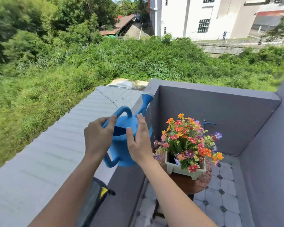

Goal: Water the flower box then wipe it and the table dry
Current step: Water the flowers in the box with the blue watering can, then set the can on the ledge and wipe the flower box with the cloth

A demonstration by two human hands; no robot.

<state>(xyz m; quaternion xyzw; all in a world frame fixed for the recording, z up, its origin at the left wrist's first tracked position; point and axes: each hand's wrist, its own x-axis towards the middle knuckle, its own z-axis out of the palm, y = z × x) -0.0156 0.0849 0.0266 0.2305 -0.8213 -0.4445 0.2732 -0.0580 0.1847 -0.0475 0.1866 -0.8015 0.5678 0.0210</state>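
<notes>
A blue watering can [121,141] is held up in the air over the grey balcony wall, left of the flowers. My left hand [97,136] grips its top handle. My right hand [140,141] rests flat against the can's right side, fingers spread. The spout head [147,97] points up and right, and a thin trickle of water falls from it. To the right, a pale green flower box [175,167] with orange, red, pink and purple flowers [189,138] stands on a small round brown table [185,182].
Grey balcony walls [220,112] enclose the corner, with a blue tap [207,123] on the far wall. The floor [223,199] has pale tiles. A grey cloth with a yellow patch [97,194] lies on the left wall's ledge. Beyond are a corrugated roof and bushes.
</notes>
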